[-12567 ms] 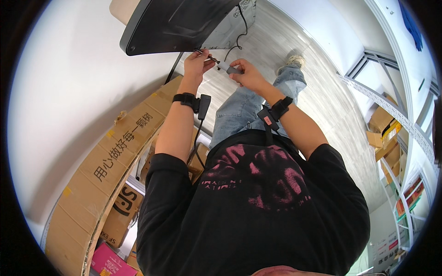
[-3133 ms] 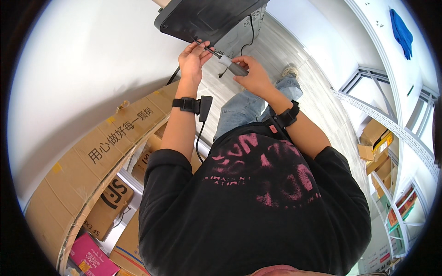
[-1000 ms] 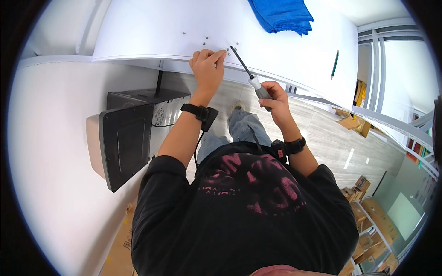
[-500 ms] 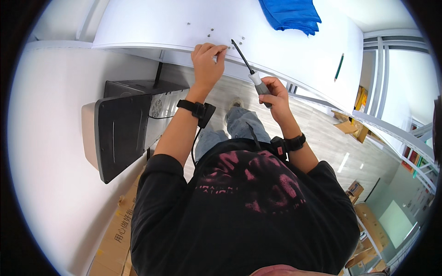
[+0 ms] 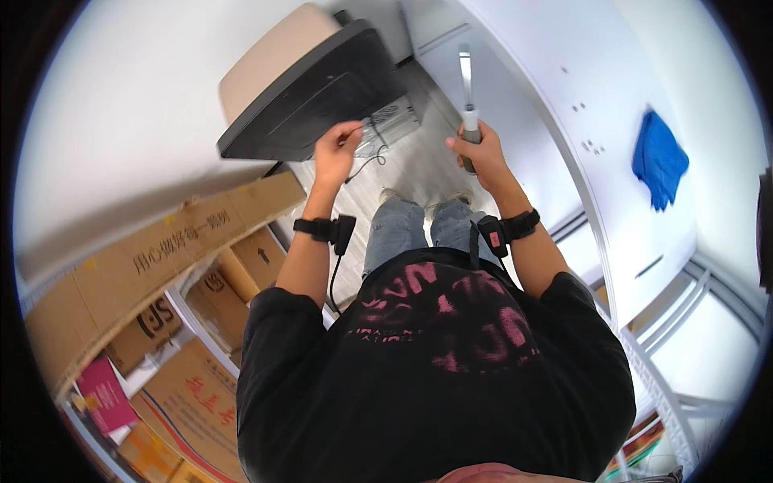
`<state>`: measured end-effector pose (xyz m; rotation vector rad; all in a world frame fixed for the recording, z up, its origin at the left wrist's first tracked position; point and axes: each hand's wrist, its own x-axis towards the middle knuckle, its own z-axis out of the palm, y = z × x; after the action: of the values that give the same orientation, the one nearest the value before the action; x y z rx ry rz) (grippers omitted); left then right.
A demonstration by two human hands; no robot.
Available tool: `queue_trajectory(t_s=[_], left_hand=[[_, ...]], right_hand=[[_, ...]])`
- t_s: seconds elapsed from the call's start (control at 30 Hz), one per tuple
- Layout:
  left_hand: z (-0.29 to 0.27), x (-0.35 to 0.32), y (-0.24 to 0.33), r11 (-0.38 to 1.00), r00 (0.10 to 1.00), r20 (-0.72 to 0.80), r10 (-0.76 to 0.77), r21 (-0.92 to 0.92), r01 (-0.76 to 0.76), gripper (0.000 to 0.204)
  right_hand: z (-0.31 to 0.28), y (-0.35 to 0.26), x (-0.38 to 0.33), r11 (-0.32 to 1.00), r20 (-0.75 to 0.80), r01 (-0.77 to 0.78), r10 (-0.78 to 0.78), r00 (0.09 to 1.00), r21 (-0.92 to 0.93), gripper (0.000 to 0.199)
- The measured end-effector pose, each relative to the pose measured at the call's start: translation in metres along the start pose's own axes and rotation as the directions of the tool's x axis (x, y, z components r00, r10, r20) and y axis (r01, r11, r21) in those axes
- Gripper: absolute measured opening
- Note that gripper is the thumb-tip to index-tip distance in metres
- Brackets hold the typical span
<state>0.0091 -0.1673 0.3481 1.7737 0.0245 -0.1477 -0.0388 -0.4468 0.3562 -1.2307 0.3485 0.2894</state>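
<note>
My right hand [image 5: 481, 153] is wrapped round the grey-and-white handle of a screwdriver [image 5: 469, 121], whose shaft points upward and away from me. My left hand [image 5: 336, 153] is closed in a pinch near the lower edge of a black panel [image 5: 322, 97] with a beige body [image 5: 278, 60] behind it. Whether a small piece sits between those fingertips is too small to tell. Just right of the left hand, a dark cable [image 5: 378, 153] hangs over the floor. Several small metal pieces, like screws [image 5: 592, 148], lie on the white table [image 5: 555, 105] to the right.
A blue cloth [image 5: 660, 159] and a dark pen-like stick [image 5: 649, 266] lie on the table. Its curved edge runs close to my right arm. Cardboard boxes [image 5: 189, 394] are stacked at the lower left, under a long carton [image 5: 161, 249]. A white wall [image 5: 105, 145] borders the left.
My view has turned left, away from the table. The left hand has gone from the screws at the table edge to the black panel. The right hand still holds the screwdriver, now more upright.
</note>
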Motion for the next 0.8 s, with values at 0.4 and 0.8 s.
queue_trajectory(t_s=[0.4, 0.8], left_hand=[[-0.118, -0.051, -0.106, 0.736, 0.719, -0.340, -0.606, -0.584, 0.343, 0.054], [-0.082, -0.010, -0.126, 0.215, 0.685, -0.156, -0.711, -0.977, 0.001, 0.065]], right_hand=[[0.059, 0.065, 0.114, 0.978, -0.171, -0.049, 0.085, 0.982, 0.204, 0.048], [0.077, 0.096, 0.157, 0.865, -0.072, -0.162, 0.222, 0.972, 0.474, 0.071]])
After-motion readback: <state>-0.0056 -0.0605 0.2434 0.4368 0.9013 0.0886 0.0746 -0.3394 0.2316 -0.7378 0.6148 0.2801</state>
